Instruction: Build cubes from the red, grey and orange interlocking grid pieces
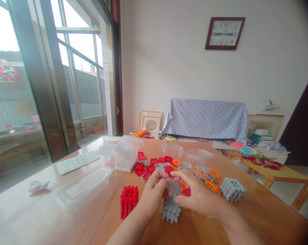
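Observation:
My left hand (154,190) has its fingers curled in at the left edge of a grey interlocking plastic tile (173,188). On the other side, my right hand (197,194) holds the tile between thumb and fingers. Just below it stands a stack of grey tiles (171,211) with notched edges; whether the held tile touches the stack I cannot tell. Left of my left hand is a red stack of tiles (129,201) with a window-like grid on top. Loose red tiles (151,166) and orange tiles (212,187) lie behind my hands, partly hidden by them.
A second grey stack (232,189) stands to the right. Clear plastic containers (125,160) and a clear lid (83,189) lie on the left of the wooden table (105,217), near a printed sheet (77,162) and a crumpled wrapper (38,186). Another clear tub (173,149) sits at the back.

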Available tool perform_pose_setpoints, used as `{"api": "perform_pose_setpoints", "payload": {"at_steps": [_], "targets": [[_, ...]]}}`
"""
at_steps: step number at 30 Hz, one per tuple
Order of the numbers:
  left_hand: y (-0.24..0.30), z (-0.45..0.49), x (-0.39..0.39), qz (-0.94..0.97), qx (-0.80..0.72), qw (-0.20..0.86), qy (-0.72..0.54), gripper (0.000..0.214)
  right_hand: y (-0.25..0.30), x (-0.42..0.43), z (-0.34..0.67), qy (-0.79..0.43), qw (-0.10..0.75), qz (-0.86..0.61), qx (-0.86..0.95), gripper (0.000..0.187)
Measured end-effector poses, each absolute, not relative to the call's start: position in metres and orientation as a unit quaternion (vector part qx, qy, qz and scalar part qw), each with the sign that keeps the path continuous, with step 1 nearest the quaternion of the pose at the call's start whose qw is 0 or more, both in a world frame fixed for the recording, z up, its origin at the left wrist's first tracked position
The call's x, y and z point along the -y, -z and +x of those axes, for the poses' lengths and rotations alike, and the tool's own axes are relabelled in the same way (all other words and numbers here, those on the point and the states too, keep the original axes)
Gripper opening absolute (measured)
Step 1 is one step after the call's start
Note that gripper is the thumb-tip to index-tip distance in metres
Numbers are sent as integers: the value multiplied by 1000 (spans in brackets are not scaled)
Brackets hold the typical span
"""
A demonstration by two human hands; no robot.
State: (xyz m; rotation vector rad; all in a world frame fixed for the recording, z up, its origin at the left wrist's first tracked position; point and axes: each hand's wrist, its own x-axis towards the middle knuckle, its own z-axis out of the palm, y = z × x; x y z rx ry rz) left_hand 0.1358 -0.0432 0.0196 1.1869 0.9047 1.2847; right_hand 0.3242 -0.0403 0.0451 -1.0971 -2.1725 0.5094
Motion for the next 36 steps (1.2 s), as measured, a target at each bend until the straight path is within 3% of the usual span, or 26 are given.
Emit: {"api": "perform_pose_setpoints", "payload": {"at_steps": [4, 15, 17, 21, 24, 30, 36], "targets": [[-17, 135, 40, 512, -429, 469, -578, 21, -46, 43, 327, -216, 281, -434, 828, 62], [-7, 130, 32, 487, -477, 459, -570, 26, -47, 47, 323, -231, 201, -443, 843, 74], [-7, 129, 30, 482, -493, 453, -565, 24, -45, 42, 324, -237, 222, -443, 835, 65], [-6, 130, 29, 455, -522, 454, -560, 21, -30, 19, 331, -210, 300, -473, 801, 29], [-8, 131, 30, 432, -536, 473, -551, 21, -10, -4, 338, -154, 314, -477, 806, 25], [-6, 133, 30, 412, -550, 493, -533, 25, 9, -27, 335, -59, 229, -503, 832, 35], [-6, 135, 30, 415, -562, 487, -524, 24, 12, -25, 324, -90, 103, -515, 846, 45]]}}
